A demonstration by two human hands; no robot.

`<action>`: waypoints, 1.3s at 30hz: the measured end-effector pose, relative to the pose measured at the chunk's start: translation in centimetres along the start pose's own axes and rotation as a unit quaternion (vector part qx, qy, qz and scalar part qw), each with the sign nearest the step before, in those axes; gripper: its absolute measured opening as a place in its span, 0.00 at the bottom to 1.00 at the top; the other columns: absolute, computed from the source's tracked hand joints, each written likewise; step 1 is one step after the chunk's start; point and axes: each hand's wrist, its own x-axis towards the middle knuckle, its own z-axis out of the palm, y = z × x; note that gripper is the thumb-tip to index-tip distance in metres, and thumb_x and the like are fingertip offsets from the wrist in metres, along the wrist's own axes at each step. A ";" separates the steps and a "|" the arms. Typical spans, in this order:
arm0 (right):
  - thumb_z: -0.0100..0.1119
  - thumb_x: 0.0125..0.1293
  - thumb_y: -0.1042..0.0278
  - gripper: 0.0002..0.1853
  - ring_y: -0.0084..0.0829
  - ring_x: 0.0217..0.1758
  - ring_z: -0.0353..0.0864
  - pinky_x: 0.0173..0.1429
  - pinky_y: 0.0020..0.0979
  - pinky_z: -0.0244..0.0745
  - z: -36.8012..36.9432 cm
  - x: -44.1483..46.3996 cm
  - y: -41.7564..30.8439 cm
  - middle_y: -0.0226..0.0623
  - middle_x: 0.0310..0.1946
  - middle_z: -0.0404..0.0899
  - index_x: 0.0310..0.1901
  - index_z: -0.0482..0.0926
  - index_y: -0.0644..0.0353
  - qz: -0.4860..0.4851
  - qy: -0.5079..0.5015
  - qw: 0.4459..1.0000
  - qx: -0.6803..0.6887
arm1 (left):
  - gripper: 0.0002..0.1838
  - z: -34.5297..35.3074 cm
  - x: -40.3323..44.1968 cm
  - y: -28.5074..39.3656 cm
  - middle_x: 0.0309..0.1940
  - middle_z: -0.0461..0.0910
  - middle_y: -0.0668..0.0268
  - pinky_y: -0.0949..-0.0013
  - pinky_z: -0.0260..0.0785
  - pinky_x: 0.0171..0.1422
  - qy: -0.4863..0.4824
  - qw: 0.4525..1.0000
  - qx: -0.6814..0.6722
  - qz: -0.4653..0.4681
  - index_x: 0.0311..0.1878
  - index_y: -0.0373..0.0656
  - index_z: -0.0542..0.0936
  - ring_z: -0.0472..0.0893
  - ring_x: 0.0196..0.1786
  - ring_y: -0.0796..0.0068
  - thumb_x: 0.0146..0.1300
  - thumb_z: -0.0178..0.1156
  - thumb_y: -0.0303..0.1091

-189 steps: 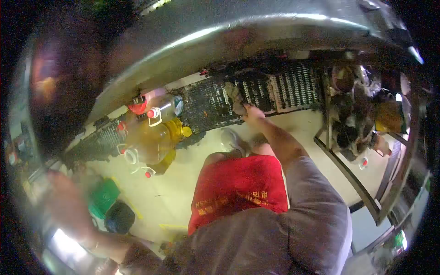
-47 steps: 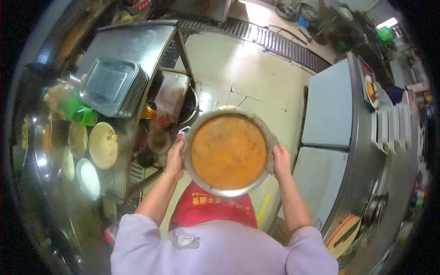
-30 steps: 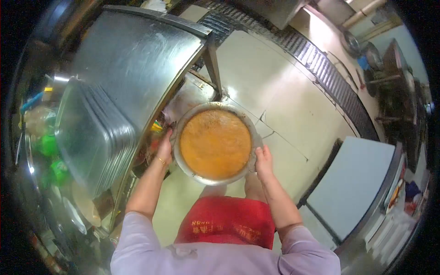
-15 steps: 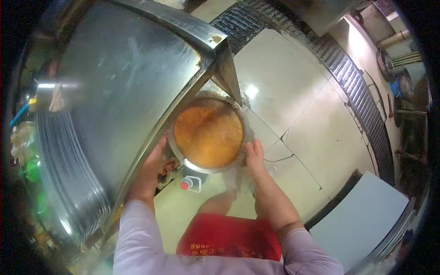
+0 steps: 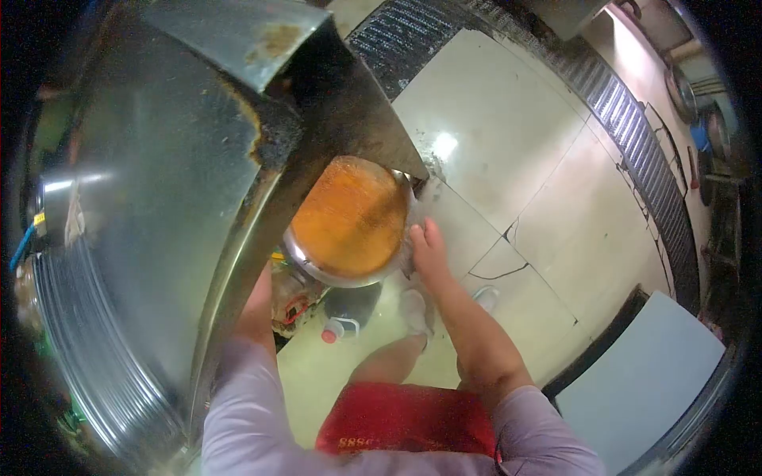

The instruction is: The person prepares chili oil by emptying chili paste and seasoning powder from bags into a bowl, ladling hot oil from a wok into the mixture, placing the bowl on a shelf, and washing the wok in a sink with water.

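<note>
A round metal basin (image 5: 313, 270) filled with orange-brown liquid (image 5: 349, 218) is held low in front of me, partly beneath the steel worktop's edge. My right hand (image 5: 429, 247) grips its right side, thumb up along the rim and fingers hidden behind the wall. On the other side, my left forearm (image 5: 255, 317) reaches under the worktop; the edge hides that hand's fingers, so its hold on the basin cannot be seen. Below the basin stands a dark container with a red cap (image 5: 329, 336) and white handle.
The steel worktop (image 5: 167, 190) with a rusty corner fills the left, bearing a stack of metal trays (image 5: 95, 341). Cracked pale floor tiles (image 5: 508, 159) and a drain grate (image 5: 627, 119) lie to the right. A pale board (image 5: 643, 381) is at lower right.
The basin has shifted left and further under the worktop's corner, which now covers part of it. My left hand has gone out of sight behind the edge; my right hand has moved along with the basin.
</note>
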 end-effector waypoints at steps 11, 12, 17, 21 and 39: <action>0.45 0.65 0.64 0.16 0.41 0.43 0.76 0.50 0.37 0.69 0.7 1.2 0.1 0.47 0.38 0.77 0.47 0.71 0.67 -0.043 0.018 0.999 -0.023 | 0.22 -0.2 0.4 -3.0 0.44 0.79 0.57 0.63 0.68 0.51 0.330 0.899 0.233 0.169 0.49 0.35 0.75 0.78 0.48 0.63 0.63 0.53 0.47; 0.45 0.65 0.64 0.16 0.41 0.44 0.76 0.50 0.37 0.69 0.4 1.2 0.4 0.48 0.39 0.77 0.47 0.71 0.67 -0.033 0.013 0.999 -0.023 | 0.23 0.6 -1.2 -1.5 0.45 0.78 0.54 0.61 0.68 0.53 0.334 0.895 0.205 0.214 0.49 0.35 0.75 0.77 0.50 0.59 0.63 0.52 0.49; 0.47 0.64 0.62 0.17 0.38 0.43 0.75 0.49 0.35 0.68 -3.7 -3.2 0.3 0.46 0.38 0.77 0.48 0.72 0.67 0.063 0.085 0.990 -0.089 | 0.25 2.1 -7.5 2.8 0.47 0.78 0.53 0.59 0.67 0.55 0.296 0.895 0.031 0.331 0.49 0.36 0.75 0.76 0.51 0.55 0.63 0.50 0.51; 0.48 0.64 0.62 0.16 0.29 0.38 0.72 0.45 0.31 0.68 -10.5 -10.7 2.4 0.40 0.34 0.76 0.45 0.73 0.68 0.105 0.085 0.983 -0.127 | 0.25 3.0 -13.6 4.6 0.48 0.78 0.54 0.58 0.67 0.56 0.235 0.907 -0.163 0.310 0.49 0.37 0.74 0.76 0.51 0.55 0.63 0.49 0.52; 0.50 0.64 0.63 0.24 0.35 0.56 0.72 0.58 0.30 0.66 -12.7 -37.7 -21.8 0.48 0.51 0.74 0.59 0.66 0.66 0.032 -0.397 0.896 -0.196 | 0.17 5.0 -67.3 -6.1 0.51 0.73 0.64 0.60 0.70 0.54 -0.167 0.942 -0.279 -0.086 0.56 0.47 0.69 0.74 0.53 0.65 0.63 0.51 0.34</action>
